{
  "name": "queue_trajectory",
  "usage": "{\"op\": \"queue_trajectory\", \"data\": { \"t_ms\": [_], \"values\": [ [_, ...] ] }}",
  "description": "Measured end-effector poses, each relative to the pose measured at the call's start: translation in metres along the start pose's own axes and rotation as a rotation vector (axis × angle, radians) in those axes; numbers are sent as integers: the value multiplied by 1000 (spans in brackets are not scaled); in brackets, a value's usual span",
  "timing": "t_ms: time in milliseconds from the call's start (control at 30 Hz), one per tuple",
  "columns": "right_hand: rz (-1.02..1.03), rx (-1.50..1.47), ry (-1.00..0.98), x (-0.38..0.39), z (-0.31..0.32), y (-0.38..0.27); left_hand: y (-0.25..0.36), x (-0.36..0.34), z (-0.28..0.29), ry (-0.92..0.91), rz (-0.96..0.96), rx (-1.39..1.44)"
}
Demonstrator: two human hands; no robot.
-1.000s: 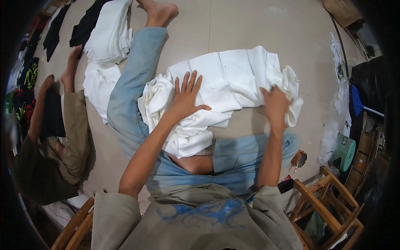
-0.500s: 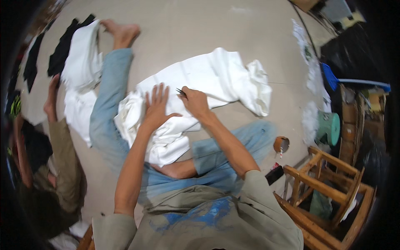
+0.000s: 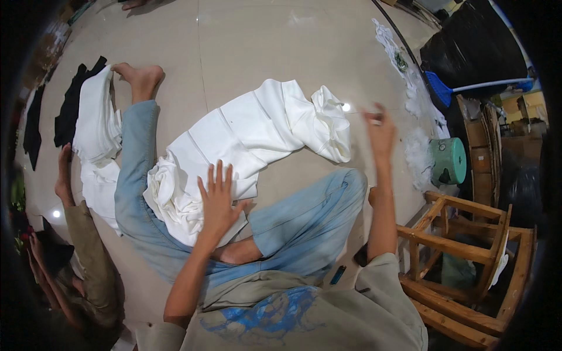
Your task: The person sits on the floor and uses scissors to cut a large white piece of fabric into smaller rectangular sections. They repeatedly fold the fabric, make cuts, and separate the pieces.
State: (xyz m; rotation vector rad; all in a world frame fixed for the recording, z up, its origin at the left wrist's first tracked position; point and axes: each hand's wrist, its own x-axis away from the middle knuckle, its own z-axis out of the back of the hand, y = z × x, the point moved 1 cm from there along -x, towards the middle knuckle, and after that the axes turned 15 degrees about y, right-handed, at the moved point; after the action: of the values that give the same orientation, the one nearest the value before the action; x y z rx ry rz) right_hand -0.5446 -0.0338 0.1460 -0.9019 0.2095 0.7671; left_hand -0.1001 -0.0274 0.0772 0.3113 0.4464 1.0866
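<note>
My left hand (image 3: 218,199) lies with fingers spread on a long piece of white fabric (image 3: 246,128), near its bunched lower-left end. The fabric stretches across the floor in front of my bent legs, with faint creases across it and a crumpled far end. My right hand (image 3: 378,130) is raised to the right of that end, off the fabric, its blurred fingers curled round something small that I cannot make out. At the left, beyond my outstretched leg, lies a stack of folded white cloth (image 3: 93,117).
Another person (image 3: 88,257) sits at the far left by black cloth pieces (image 3: 75,99). To my right are wooden stools (image 3: 446,253), a green plastic tub (image 3: 449,161), white scraps (image 3: 417,153), a blue dustpan-like tool (image 3: 439,88), cardboard (image 3: 475,133) and a black bag (image 3: 468,41).
My right hand held a small dark pointed tool over the fabric beside my left hand, then moved away to the right. My left hand stays spread on the fabric. The view has shifted.
</note>
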Motion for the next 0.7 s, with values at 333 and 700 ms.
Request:
{"op": "queue_trajectory", "data": {
  "t_ms": [333, 700],
  "values": [
    [190, 188, -362, 84, -168, -13, -54, 43, 22, -454, -332, 176],
    [-39, -502, -369, 93, -106, -87, 11, -54, 29, 61, -148, 477]
  ]
}}
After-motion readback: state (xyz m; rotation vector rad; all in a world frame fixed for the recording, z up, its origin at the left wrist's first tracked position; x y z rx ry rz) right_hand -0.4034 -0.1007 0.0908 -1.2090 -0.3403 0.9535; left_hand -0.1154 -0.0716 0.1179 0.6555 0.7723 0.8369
